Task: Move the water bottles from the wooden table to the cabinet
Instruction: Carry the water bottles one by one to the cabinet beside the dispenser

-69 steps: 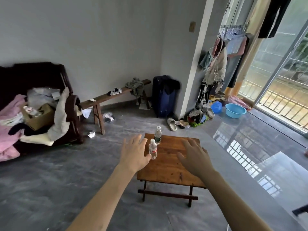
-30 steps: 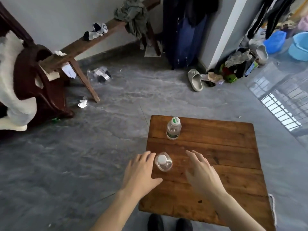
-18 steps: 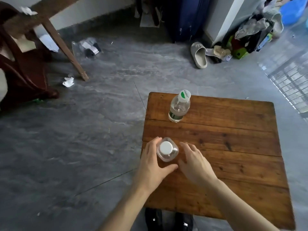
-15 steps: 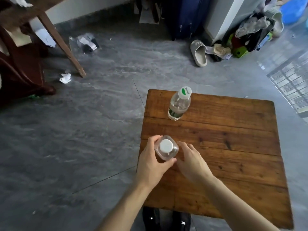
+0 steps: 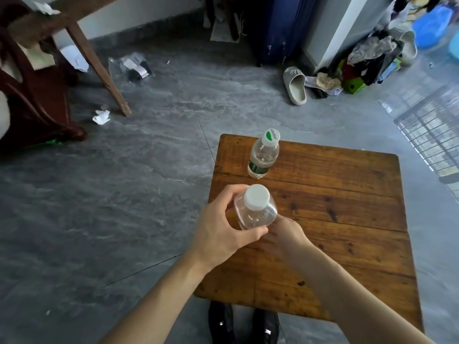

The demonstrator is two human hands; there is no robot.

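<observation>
Left hand (image 5: 221,232) grips white-capped bottle (image 5: 255,209); right hand (image 5: 285,234) touches it, its fingers hidden.

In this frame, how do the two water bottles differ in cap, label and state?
The near bottle has a plain white cap; the far bottle has a white cap with a green mark. The far bottle shows a dark green label; none is visible on the near bottle. The near bottle is gripped by the left hand with the right hand against it; the far bottle stands untouched on the wooden table. Both are clear plastic.
</observation>
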